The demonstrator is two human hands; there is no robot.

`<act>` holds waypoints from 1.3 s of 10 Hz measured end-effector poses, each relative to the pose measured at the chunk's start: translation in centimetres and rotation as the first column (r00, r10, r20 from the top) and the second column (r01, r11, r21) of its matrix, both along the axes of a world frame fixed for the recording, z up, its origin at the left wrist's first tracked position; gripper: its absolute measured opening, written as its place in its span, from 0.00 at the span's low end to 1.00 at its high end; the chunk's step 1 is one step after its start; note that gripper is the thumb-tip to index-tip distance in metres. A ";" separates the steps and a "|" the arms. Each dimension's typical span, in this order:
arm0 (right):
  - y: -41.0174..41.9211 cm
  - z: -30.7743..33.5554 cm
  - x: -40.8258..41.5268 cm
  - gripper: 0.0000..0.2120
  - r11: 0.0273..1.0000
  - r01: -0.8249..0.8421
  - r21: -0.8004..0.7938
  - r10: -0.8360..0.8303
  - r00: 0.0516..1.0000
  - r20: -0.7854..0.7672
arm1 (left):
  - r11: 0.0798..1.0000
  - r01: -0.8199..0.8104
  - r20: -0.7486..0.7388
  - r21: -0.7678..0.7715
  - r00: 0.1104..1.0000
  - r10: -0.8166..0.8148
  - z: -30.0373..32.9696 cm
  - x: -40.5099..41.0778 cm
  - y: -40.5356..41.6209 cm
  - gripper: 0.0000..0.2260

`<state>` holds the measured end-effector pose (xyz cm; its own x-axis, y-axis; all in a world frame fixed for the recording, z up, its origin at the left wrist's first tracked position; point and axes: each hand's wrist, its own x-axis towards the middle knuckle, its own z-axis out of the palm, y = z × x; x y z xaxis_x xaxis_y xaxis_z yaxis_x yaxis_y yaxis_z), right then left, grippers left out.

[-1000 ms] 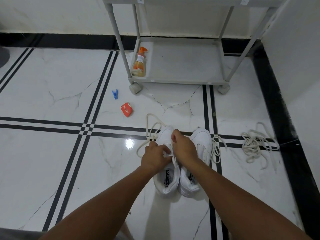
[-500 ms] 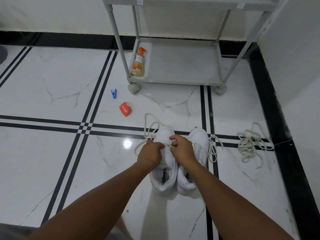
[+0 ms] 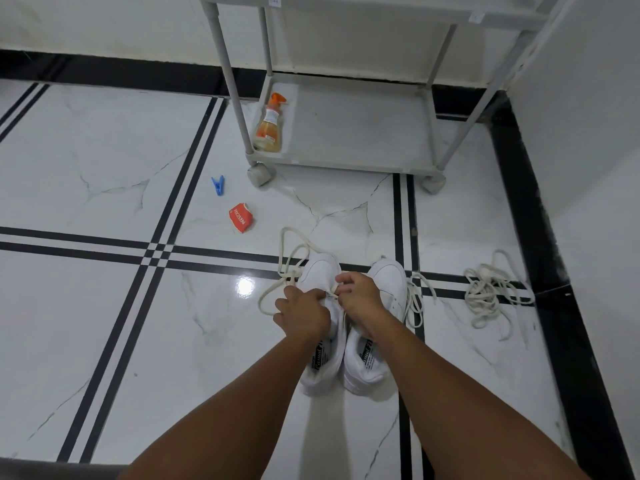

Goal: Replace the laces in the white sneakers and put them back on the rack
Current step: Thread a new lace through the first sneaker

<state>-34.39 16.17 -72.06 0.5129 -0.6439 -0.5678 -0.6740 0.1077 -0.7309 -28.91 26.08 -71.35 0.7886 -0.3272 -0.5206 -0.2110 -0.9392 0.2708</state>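
Both white low-top leather sneakers sit side by side on the white marble-look tiled floor, toes pointing to the rack. Status, judged from the layout: mid-task, lacing stage.

Left white sneaker: being laced now. Both hands are over its eyelet area. Left hand has fingers curled, pinching the cream flat lace at the sneaker's left side. Right hand has fingers curled too, pinching the same lace near the middle eyelets. Exactly which eyelet, can't tell, since the hands cover it. The long slack of that lace loops out on the floor past the toe, so plenty of threading is left, I'd say.

Right white sneaker: touching the left one at the heels. Another cream lace hangs loose off its right side. How far it's threaded, can't tell.

Further right, well apart: a tangled heap of cream laces on the floor, probably the removed pair.

Left of the sneakers: a crumpled red sachet, then a blue plastic clothes peg.

Far end: a grey plastic wheeled rack against the wall, with an orange spray bottle lying at the left of its bottom shelf. No sneakers on it yet.

Remaining: finish lacing, then shelve both.
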 end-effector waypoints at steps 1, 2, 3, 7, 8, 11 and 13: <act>-0.1 0.0 0.0 0.18 1.000 0.004 0.029 -0.004 1.000 0.014 | 0.999 -0.033 -0.029 -0.024 0.999 0.033 -0.3 0.1 -0.1 0.17; -0.1 0.0 -0.1 0.20 0.998 0.018 0.053 -0.019 1.000 0.025 | 0.993 -0.098 -0.053 -0.064 0.994 0.094 -0.5 0.3 -0.1 0.13; -0.1 -0.2 -0.3 0.23 0.996 0.032 0.086 -0.035 0.999 0.039 | 0.985 -0.144 -0.074 -0.092 0.988 0.138 -0.8 0.2 -0.2 0.11; 1.1 0.0 -1.0 0.23 0.999 -0.001 -0.035 0.005 0.993 0.118 | 0.938 -0.270 -0.119 -0.218 0.961 0.249 -1.4 0.9 -0.4 0.11; 1.5 0.1 -1.2 0.21 0.997 0.054 -0.054 -0.045 0.988 0.146 | 0.877 -0.334 -0.177 -0.347 0.941 0.288 -1.1 2.0 0.0 0.13; 2.1 -0.2 -1.1 0.12 0.981 0.045 -0.190 -0.029 0.996 0.086 | 0.133 -0.957 -0.964 -0.259 0.265 0.028 9.0 9.6 -0.5 0.08; 1.9 -0.3 -1.1 0.11 0.984 0.052 -0.172 -0.038 0.995 0.088 | 0.847 0.512 -0.221 0.141 0.850 -0.478 7.3 9.6 0.1 0.17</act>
